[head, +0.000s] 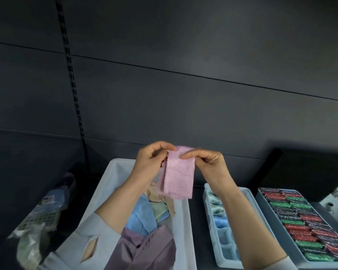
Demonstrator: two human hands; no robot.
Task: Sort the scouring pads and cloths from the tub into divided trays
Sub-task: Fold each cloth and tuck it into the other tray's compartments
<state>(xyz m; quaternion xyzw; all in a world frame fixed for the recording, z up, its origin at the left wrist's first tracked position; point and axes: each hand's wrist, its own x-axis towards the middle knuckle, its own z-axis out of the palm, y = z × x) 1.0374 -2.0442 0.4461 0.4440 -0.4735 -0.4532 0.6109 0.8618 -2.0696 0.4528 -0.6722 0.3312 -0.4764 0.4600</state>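
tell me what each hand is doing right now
Left hand: pinching the pink cloth at its top edge.
Right hand: pinching the same cloth at its top.

a dark grey panelled wall (183, 45) fills most of the view, cut by thin horizontal seams that tilt across it. a black slotted upright rail (70, 75) runs down the wall at the left, of the kind that takes shelf brackets. below it lies a dark work surface (198, 211). at the right, a black box-like shape (310, 172) stands against the wall. the light is dim and cool, with a faint paler patch on the middle of the wall.
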